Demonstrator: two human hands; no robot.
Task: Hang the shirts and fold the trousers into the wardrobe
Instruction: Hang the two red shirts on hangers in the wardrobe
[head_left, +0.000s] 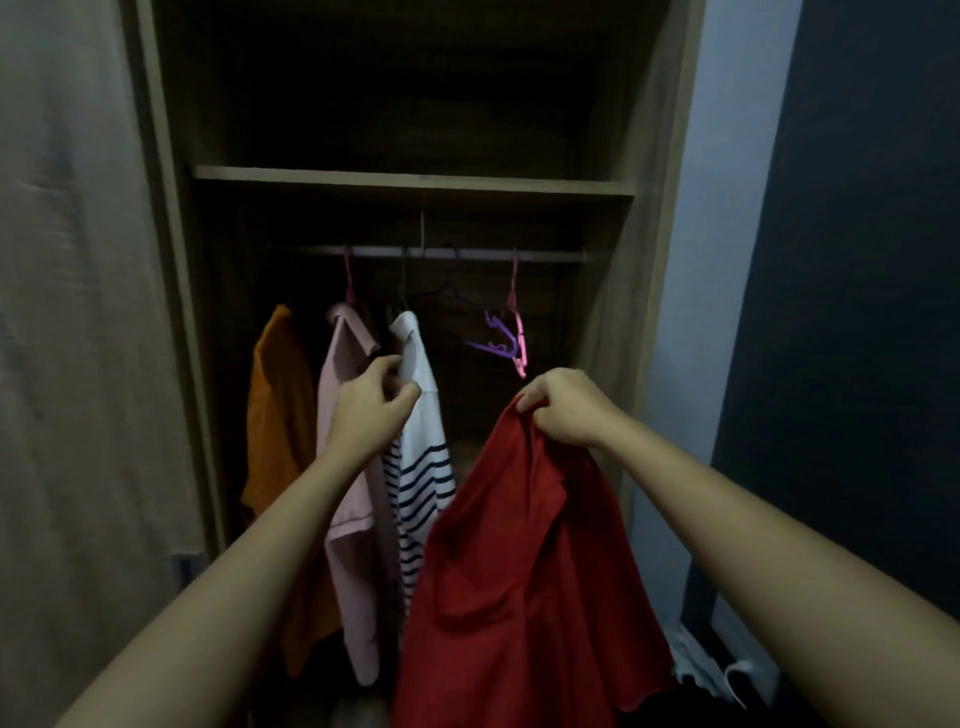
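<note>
L hand (374, 408) pinches striped shirt (423, 467) hanging on rail (467, 254). R hand (563, 410) grips red shirt (519, 571) at top. Orange shirt (275, 415), pink shirt (345, 467) hang left of it; purple hanger (493, 338), pink hanger (519, 343) to right.

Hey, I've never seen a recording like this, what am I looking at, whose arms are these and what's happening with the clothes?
There is no machine here: a person wears one wide-angle camera on the head, so this single picture looks forward and down along their own bare arms into an open wardrobe. On the rail hang an orange shirt, a pink shirt and a white striped shirt; farther right hang a purple hanger and a pink hanger, both empty. The left hand pinches the white striped shirt near its shoulder. The right hand grips a red shirt by its top, held up in front of the wardrobe, not yet on a hanger.
</note>
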